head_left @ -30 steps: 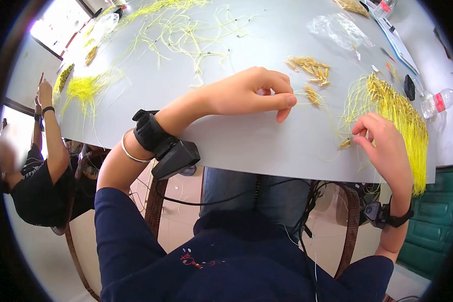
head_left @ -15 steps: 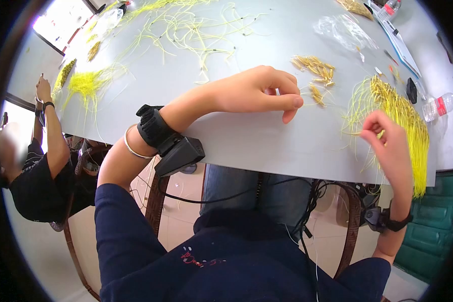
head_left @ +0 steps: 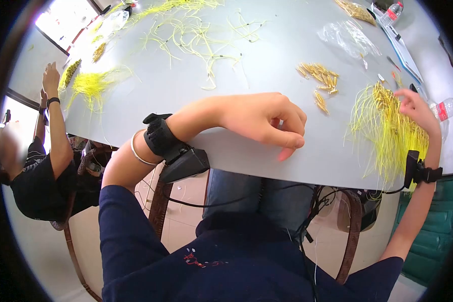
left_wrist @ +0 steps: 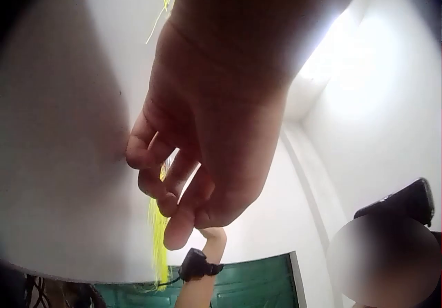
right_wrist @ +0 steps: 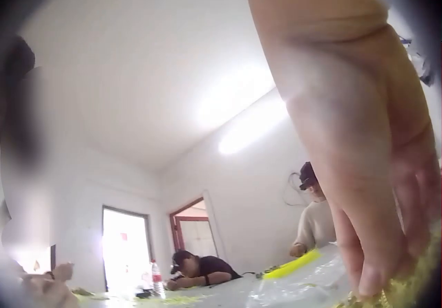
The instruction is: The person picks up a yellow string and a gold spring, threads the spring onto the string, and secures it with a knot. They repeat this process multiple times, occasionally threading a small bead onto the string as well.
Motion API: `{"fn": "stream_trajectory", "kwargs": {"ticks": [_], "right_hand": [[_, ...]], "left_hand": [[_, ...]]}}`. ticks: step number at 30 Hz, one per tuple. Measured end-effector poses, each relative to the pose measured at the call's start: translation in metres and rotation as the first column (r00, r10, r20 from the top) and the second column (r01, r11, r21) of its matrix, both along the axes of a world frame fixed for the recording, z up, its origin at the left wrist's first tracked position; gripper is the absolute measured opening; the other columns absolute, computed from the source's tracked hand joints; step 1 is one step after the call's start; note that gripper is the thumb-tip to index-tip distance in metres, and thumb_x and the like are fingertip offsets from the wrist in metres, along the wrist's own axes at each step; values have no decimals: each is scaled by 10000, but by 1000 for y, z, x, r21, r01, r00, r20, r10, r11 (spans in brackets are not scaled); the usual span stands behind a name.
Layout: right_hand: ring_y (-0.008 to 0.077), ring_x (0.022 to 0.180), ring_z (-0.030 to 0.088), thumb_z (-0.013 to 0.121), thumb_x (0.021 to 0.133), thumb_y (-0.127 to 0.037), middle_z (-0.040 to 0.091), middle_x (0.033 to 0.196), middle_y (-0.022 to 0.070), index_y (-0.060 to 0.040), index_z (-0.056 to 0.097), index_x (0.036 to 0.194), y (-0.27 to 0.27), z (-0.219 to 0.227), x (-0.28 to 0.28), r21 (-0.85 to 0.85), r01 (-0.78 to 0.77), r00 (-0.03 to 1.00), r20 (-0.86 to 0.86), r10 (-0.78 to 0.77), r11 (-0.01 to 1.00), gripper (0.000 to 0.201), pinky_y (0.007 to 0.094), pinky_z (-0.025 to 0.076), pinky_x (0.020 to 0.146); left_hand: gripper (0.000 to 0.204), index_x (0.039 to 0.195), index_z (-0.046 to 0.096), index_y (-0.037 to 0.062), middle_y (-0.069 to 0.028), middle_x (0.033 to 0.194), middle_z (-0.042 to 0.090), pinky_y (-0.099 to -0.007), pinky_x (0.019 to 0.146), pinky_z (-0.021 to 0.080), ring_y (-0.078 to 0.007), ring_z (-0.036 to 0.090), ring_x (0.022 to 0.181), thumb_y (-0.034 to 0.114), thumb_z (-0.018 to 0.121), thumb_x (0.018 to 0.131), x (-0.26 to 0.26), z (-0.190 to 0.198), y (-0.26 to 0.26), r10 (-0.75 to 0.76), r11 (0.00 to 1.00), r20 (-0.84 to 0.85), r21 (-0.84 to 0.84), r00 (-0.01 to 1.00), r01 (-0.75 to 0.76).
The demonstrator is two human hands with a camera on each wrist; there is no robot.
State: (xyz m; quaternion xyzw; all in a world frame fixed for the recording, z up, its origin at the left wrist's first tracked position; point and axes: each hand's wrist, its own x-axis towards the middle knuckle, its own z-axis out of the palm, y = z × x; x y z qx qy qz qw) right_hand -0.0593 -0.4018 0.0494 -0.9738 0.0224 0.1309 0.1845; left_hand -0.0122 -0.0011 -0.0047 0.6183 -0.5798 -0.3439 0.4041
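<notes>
On the grey table (head_left: pixel 186 95), the left hand (head_left: pixel 264 121) rests near the front edge with fingers loosely curled, pinching nothing I can make out. Over to the right, the right hand (head_left: pixel 415 108) reaches into the top of the yellow strand bundle (head_left: pixel 387 131) (gold tips up there); whether it's actually pinching any, can't tell. Loose gold pieces (head_left: pixel 319 78) lie between the hands.

I see a grey table (head_left: pixel 267 146) bearing a yellow wire bundle (head_left: pixel 387 126) beneath my right fingers (head_left: pixel 405 98), loose gold terminals (head_left: pixel 319 78) beyond my left fingers (head_left: pixel 289 141), and a plastic bag (head_left: pixel 348 36) farther off.
</notes>
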Motion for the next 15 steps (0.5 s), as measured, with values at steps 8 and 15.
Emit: {"fn": "stream_trajectory", "kwargs": {"ticks": [8, 15], "right_hand": [[158, 637, 531, 559, 762, -27, 566, 740, 68, -1, 575, 834, 136, 6, 12, 69, -336, 923, 222, 314, 939, 78, 280, 441, 584], [235, 646, 557, 628, 681, -8, 579, 695, 110, -1, 561, 734, 164, -7, 32, -240, -261, 921, 229, 315, 935, 86, 326, 433, 567]], "left_hand": [[275, 663, 644, 62, -1, 698, 501, -238, 527, 342, -82, 441, 613, 190, 524, 876, 1, 1, -1, 12, 999, 11, 38, 1000, -13], [359, 693, 626, 22, 1, 694, 542, -199, 524, 347, -58, 420, 582, 259, 481, 920, 36, 15, 15, 473, 865, 67, -225, 878, -449]]}}
